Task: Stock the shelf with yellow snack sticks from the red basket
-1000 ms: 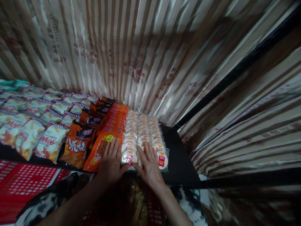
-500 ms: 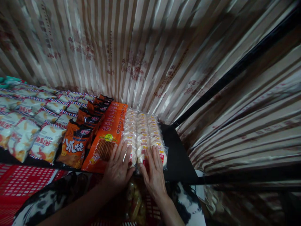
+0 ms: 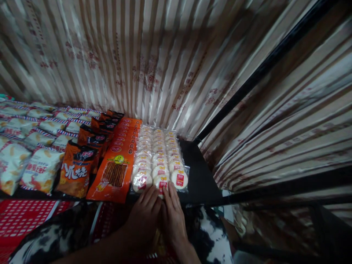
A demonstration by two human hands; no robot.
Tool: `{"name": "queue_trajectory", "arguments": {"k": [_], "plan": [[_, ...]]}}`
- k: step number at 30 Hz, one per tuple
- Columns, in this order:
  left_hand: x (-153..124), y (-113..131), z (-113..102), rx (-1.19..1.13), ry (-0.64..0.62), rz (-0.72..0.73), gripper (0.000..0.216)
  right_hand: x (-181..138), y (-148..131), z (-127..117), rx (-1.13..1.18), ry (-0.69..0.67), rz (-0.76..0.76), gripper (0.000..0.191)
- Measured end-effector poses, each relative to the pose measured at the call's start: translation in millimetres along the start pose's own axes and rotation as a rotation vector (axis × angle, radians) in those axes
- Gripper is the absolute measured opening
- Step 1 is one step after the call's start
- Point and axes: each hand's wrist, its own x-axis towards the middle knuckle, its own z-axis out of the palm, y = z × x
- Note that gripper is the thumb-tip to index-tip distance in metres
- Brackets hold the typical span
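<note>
A clear pack of round white rice cakes (image 3: 159, 161) lies in a long row on a black shelf (image 3: 200, 176). My left hand (image 3: 144, 218) and my right hand (image 3: 172, 216) lie side by side at the shelf's front edge, fingers stretched out, with the fingertips touching the nearest pack's front edge. Neither hand holds anything. To the left of the rice cakes lies a row of flat orange snack packs (image 3: 117, 167).
Further left are dark orange snack bags (image 3: 78, 167) and several rows of white and red chip bags (image 3: 38, 157). A striped shiny curtain (image 3: 137, 62) hangs behind the shelf. A black frame bar (image 3: 264, 62) runs up to the right. A red checked cloth (image 3: 22, 220) lies below left.
Both hands have slid back from on top of the rice cake pack to its front edge and come together. The view has shifted slightly to the right.
</note>
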Motion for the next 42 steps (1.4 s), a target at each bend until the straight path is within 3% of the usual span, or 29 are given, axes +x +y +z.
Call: {"name": "queue_trajectory", "arguments": {"k": [8, 13, 22, 31, 37, 42], "plan": [[2.4, -0.9, 4.9, -0.038, -0.002, 0.028, 0.035, -1.7, 0.3, 2.8, 0.05, 0.076, 0.035, 0.053], [7.2, 0.1, 2.9, -0.007, 0.063, 0.02, 0.035, -1.4, -4.6, -1.8, -0.015, 0.168, 0.088, 0.039], [9.3, -6.7, 3.7, 0.041, 0.147, 0.057, 0.04, -2.2, -8.0, -0.5, 0.016, 0.25, -0.007, 0.035], [13.7, -6.0, 4.3, 0.065, 0.098, 0.08, 0.038, -1.4, -5.2, 2.1, 0.099, 0.213, 0.017, 0.038], [19.2, -0.7, 10.0, 0.067, 0.154, 0.065, 0.04, 0.0, -0.8, -5.2, 0.073, 0.198, 0.055, 0.039], [23.7, 5.7, 15.6, -0.008, 0.222, 0.059, 0.038, 4.5, 22.9, -20.0, -0.005, 0.202, 0.147, 0.04]]}}
